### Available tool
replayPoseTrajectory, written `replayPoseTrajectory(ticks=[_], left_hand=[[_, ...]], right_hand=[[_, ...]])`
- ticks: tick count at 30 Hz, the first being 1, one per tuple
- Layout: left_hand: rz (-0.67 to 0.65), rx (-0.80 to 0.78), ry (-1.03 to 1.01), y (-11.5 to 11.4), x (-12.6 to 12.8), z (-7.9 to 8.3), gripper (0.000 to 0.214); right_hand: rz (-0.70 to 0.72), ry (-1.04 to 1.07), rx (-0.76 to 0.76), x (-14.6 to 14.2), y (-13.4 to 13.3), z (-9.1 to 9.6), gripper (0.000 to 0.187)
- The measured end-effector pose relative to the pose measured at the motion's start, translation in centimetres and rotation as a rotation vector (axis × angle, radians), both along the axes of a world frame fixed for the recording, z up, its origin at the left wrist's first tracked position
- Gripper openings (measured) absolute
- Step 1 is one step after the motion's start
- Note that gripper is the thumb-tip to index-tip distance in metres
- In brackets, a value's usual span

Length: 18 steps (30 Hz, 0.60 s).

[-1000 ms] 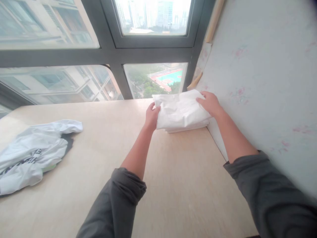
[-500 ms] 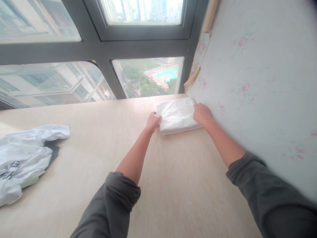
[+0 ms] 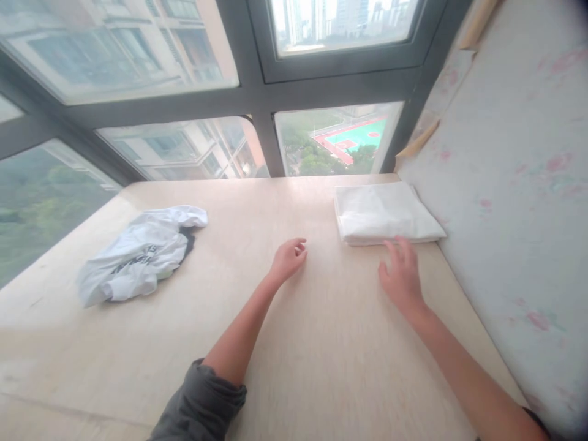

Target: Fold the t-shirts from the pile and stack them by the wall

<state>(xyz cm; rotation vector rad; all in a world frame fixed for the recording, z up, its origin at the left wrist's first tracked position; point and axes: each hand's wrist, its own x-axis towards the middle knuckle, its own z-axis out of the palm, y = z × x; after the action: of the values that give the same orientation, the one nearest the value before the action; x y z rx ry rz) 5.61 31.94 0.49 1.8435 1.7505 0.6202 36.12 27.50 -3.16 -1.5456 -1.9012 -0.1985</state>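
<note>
A folded white cloth (image 3: 383, 211) lies flat near the window and against the wall. My right hand (image 3: 404, 275) is just in front of it, with fingers spread and their tips at its front edge; I cannot tell if they touch. To the left of the cloth, above the bare surface, my left hand (image 3: 289, 258) is empty, its fingers loosely bent and apart. Farther left lies a crumpled white garment (image 3: 142, 254) with dark lettering and a dark part showing beneath.
The pale, wide sill (image 3: 294, 380) carries both cloths. Grey window frames (image 3: 174, 104) border its far side. On the right stands a flowered papered wall (image 3: 514, 245), its paper peeling (image 3: 420, 141) beside the window.
Both hands have let go of the folded cloth and drawn back toward me. The cloth stays by the wall. The camera view has turned left, showing more of the sill and garment.
</note>
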Motion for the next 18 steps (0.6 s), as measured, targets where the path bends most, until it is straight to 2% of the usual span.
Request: replayPoseTrajectory(ticks=[2,4,7,10,12,13,15,18], left_hand=[[0.121,0.065,0.107,-1.6,-4.4,0.2,0.036],[0.268,0.138,0.224,-3.2,-9.3,1.2,0.04],[0.492,0.232,0.37,-5.3,-17.1,4.0,0.051],[0.701,0.268,0.567,-6.9,-24.7,7.1,0.067],[0.784,0.2,0.636,-7.3,-29.0,8.3,0.079],[0.797,0.115,0.669,-7.4,-30.6,8.6,0.082],[0.751,-0.04,0.675,-7.4,-32.8,8.5,0.079],[0.641,-0.136,0.658,-7.5,-33.5,7.5,0.065]], right_hand=[[0.202,0.05,-0.056,-5.2,-2.8,-0.3,0.046],[0.394,0.038,-0.14,-9.9,-4.9,-0.1,0.047],[0.494,-0.007,-0.235,-14.3,-6.1,0.3,0.046],[0.479,-0.038,-0.295,-15.4,-6.0,0.4,0.042],[0.473,-0.028,-0.309,-15.2,-5.9,0.3,0.04],[0.47,-0.02,-0.309,-15.1,-5.8,0.3,0.04],[0.459,-0.009,-0.303,-15.0,-5.9,0.2,0.04],[0.44,-0.007,-0.296,-15.1,-6.1,0.1,0.04]])
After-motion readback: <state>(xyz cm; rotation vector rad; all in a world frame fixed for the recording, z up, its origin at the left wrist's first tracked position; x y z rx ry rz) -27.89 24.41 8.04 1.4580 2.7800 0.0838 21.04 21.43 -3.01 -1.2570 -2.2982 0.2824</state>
